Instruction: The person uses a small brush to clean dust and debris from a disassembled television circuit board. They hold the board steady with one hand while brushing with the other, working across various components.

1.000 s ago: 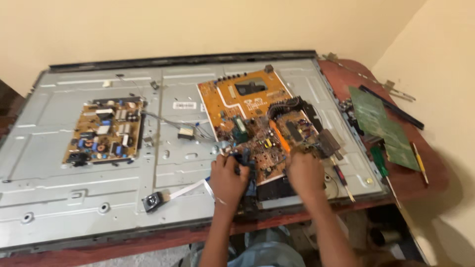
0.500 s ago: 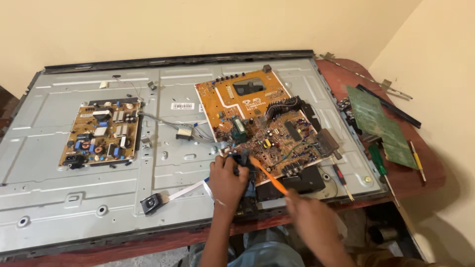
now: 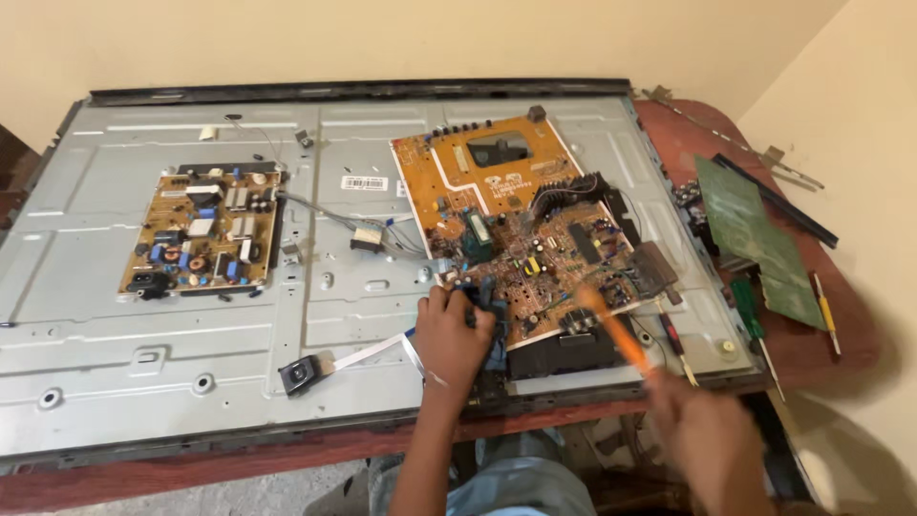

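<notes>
The work in hand was on the orange board (image 3: pixel 535 229), which lay tilted across the right half of the grey metal panel (image 3: pixel 191 344), its near edge resting over a black block (image 3: pixel 564 352). The left hand (image 3: pixel 451 336) was clamped on the board's near left corner, fingers curled over a blue part there, pinning the board down. The right hand (image 3: pixel 702 435) was blurred at the near right, closed around an orange tool (image 3: pixel 611 327) whose tip pointed at the board's near right area; whether the tip touched the board could not be told. The two hands were well apart.

Judgement: the step was probing or prying at a component on the board while the other hand braced it. The next move appeared to call for a steady tip placed exactly on the chosen spot, with the brace kept firm so the board did not slide off the block.

A second board (image 3: pixel 202 232) sat mounted at the panel's left. A green board (image 3: pixel 759 239) lay on the red table (image 3: pixel 841 325) at far right, with screwdrivers (image 3: pixel 755 320) beside it. A small black speaker (image 3: pixel 298 375) lay near the left hand, on the panel.
</notes>
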